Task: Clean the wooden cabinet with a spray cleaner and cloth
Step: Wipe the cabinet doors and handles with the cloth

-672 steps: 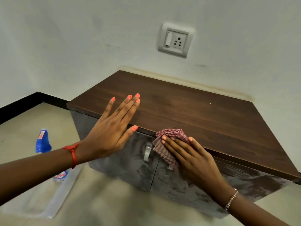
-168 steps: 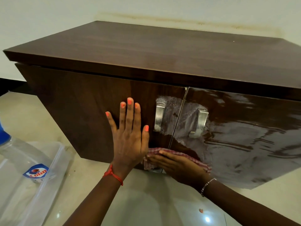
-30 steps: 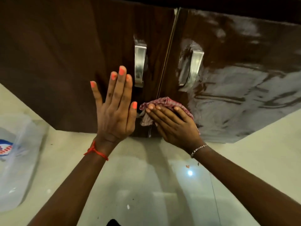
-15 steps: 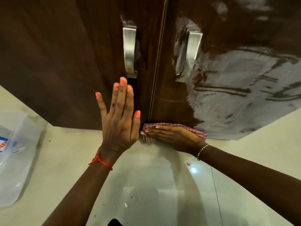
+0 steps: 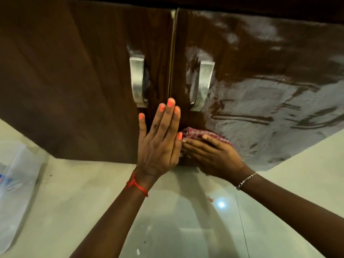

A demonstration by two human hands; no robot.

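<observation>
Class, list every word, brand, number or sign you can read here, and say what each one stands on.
No text is readable.
The blue and red label on the clear plastic bottle at the left edge is cropped and too blurred to read.

Ref = door seam (image 5: 172, 53) of cabinet (image 5: 65, 71). L handle (image 5: 137, 81) just left of seam, R handle (image 5: 203, 84) just right. Left hand (image 5: 158, 146) on seam, below handles. Cloth (image 5: 197, 133) just right of seam at door btm edge, right hand (image 5: 214, 155) on it. Spray bottle (image 5: 16, 183) on floor (image 5: 186, 220), far left.
</observation>
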